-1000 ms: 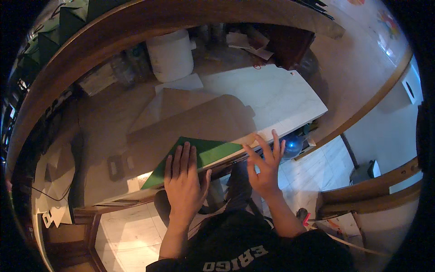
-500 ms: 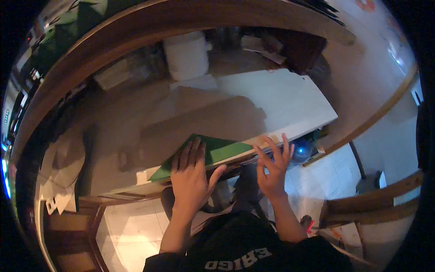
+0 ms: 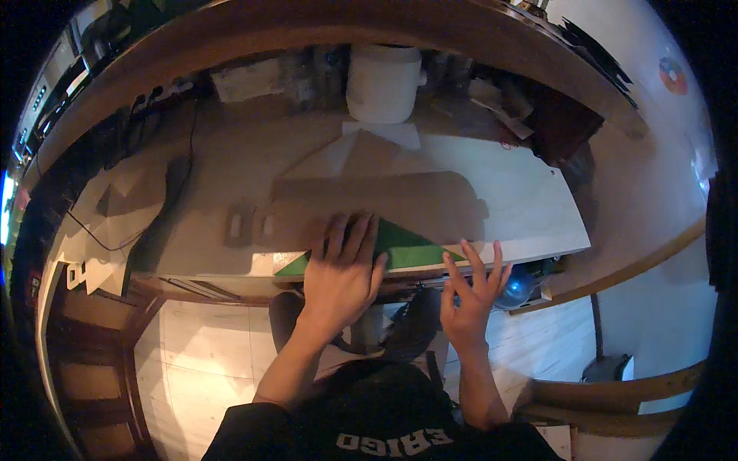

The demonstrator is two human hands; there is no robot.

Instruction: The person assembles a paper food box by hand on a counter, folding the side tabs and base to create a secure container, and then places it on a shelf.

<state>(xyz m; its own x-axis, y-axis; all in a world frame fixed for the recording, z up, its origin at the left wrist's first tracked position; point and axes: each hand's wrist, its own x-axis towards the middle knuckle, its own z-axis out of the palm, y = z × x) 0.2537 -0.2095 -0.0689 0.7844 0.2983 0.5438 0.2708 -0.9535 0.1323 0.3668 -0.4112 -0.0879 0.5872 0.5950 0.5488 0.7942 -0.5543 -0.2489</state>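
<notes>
A green sheet of paper, folded into a wide triangle, lies along the near edge of the desk with its long side toward me. My left hand presses on its left half, fingers stretched out together and pointing away, thumb apart. Under that palm part of the paper is hidden. At the paper's right corner my right hand has its fingers spread, the index fingertip at or just beside the corner. Whether that fingertip touches the paper I cannot tell. No object sits within the right hand's fingers.
A white mug-shaped container stands at the back of the desk. Folded pale paper lies at the left, near a dark cable. Below the desk's right edge is a shiny blue ball. A wooden shelf overhangs the far side.
The view has turned and shifted, so the desk appears more level. My left hand has slid a little along the paper, its fingers closer together; my right hand remains near the right corner.
</notes>
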